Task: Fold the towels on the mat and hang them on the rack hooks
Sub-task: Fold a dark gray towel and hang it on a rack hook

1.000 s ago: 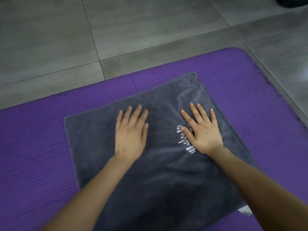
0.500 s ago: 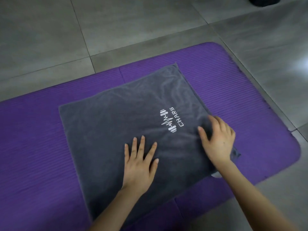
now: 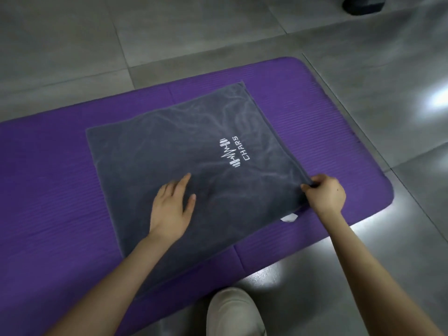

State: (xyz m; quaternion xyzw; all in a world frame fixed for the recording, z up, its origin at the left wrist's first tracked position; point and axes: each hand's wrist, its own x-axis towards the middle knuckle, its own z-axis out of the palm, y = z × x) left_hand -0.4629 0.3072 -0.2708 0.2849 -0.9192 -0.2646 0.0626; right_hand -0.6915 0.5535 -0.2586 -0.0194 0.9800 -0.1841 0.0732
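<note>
A dark grey towel (image 3: pixel 169 146) with a white "CHARS" logo lies flat on the purple mat (image 3: pixel 48 166), folded into a rectangle. My left hand (image 3: pixel 171 207) rests flat on the towel's near middle, fingers spread. At the towel's right edge, near its front corner, my right hand (image 3: pixel 324 194) pinches the cloth between thumb and fingers. A small white label (image 3: pixel 289 218) sticks out from under that corner. No rack or hooks are in view.
Grey floor tiles (image 3: pixel 194 27) surround the mat, with bright light glare at the right. A dark object (image 3: pixel 362 4) sits at the top right edge. My light-coloured shoe (image 3: pixel 234 311) stands on the floor just in front of the mat.
Both hands slid back across the towel toward me. My right hand moved to the towel's right edge and closed on it. The view pulled back, showing the mat's right end.
</note>
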